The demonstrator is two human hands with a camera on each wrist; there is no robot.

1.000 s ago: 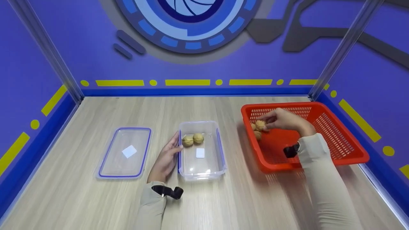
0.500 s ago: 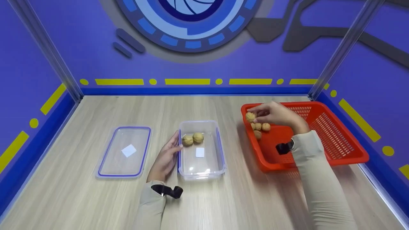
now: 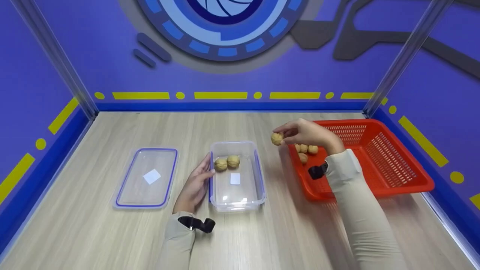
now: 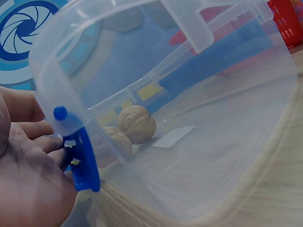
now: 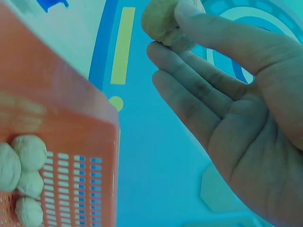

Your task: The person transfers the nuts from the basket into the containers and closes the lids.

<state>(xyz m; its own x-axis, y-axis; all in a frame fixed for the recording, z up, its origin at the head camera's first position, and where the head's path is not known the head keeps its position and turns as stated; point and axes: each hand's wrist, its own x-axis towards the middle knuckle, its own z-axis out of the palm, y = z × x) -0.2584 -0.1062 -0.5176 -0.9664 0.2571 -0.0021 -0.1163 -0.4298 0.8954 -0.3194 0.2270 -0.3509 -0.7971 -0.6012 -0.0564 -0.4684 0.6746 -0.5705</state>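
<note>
A clear plastic food container (image 3: 240,195) with blue side latches stands uncovered mid-table, holding two walnuts (image 3: 227,162). My left hand (image 3: 193,187) holds its left wall, thumb at the rim and fingers along the outside. In the left wrist view, those fingers lie against the hanging blue latch (image 4: 85,161). My right hand (image 3: 305,133) pinches a walnut (image 3: 277,138) between thumb and fingertips, just past the left rim of the red basket (image 3: 408,168). The right wrist view shows that walnut (image 5: 163,21) at the thumb tip, the lower fingers stretched out. Several walnuts (image 3: 303,149) lie at the basket's left end.
Left of the container, its lid (image 3: 146,191) with a blue seal and a white sticker lies flat. Bare wood tabletop (image 3: 277,232) separates container and basket. Blue printed panels (image 3: 225,82) wall in the back and both sides.
The right hand has lifted a walnut from the basket and carried it left over the rim. The left hand and the container have stayed put.
</note>
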